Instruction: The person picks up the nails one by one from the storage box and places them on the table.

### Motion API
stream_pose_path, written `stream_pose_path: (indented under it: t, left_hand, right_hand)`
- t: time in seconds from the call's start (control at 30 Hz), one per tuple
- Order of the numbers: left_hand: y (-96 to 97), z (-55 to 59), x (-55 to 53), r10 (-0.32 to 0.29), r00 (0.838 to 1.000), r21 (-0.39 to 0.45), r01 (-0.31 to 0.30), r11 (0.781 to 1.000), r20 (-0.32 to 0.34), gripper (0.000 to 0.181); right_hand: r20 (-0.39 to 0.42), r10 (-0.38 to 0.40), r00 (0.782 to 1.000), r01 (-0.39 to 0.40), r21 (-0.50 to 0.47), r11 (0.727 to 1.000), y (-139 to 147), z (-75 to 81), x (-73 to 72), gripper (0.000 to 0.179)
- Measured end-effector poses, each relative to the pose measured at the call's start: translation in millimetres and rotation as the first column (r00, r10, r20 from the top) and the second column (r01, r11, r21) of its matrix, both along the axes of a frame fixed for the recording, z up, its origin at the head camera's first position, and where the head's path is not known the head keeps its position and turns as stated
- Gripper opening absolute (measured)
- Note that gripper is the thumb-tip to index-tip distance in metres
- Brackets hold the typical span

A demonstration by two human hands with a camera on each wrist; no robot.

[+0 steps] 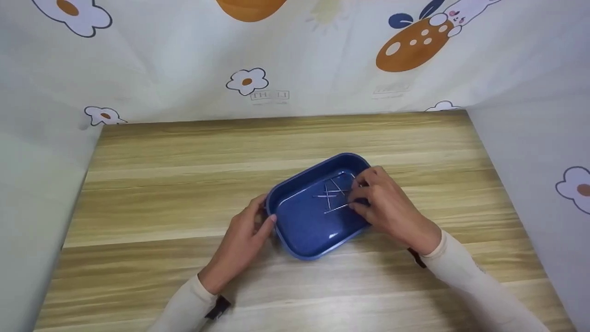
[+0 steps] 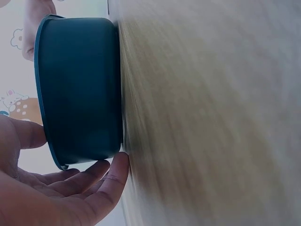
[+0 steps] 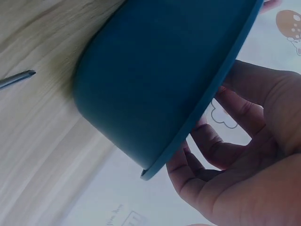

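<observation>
A deep blue rectangular tray stands at an angle on the table. Several thin, shiny sticks lie crossed on its floor, one of them pinkish. My left hand grips the tray's left end, thumb at the rim and fingers along the outer wall; the left wrist view shows the fingertips low by the tabletop. My right hand reaches over the right rim with bent fingers. Between its thumb and fingertips it pinches the end of one thin stick. In the right wrist view the tray wall hides the fingertips.
Under the tray is a wood-grain table. A pale curtain printed with flowers and fruit stands at the back, with plain pale sides left and right. The right wrist view shows a dark, pointed rod on the table.
</observation>
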State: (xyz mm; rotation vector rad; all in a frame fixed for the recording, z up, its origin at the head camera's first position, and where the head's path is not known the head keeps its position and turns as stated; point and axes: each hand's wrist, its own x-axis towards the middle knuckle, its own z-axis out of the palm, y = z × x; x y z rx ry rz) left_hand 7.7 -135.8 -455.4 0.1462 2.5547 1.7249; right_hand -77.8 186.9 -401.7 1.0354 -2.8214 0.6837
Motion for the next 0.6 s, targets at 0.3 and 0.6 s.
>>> stream_pose_path:
  t: [0.3, 0.6]
  left_hand:
    - [0.1, 0.6, 0.1, -0.004, 1.000, 0.012, 0.004, 1.000, -0.008, 0.046]
    - [-0.1, 0.1, 0.7, -0.005, 1.000, 0.003, 0.005, 1.000, -0.028, 0.046]
  right_hand:
    - [0.003, 0.001, 1.000, -0.001, -0.041, 0.999, 8, 3.8, 7.8, 0.013]
    - [-0.006, -0.034, 0.999, 0.033, -0.061, 0.998, 19, 3.2, 12.5, 0.015]
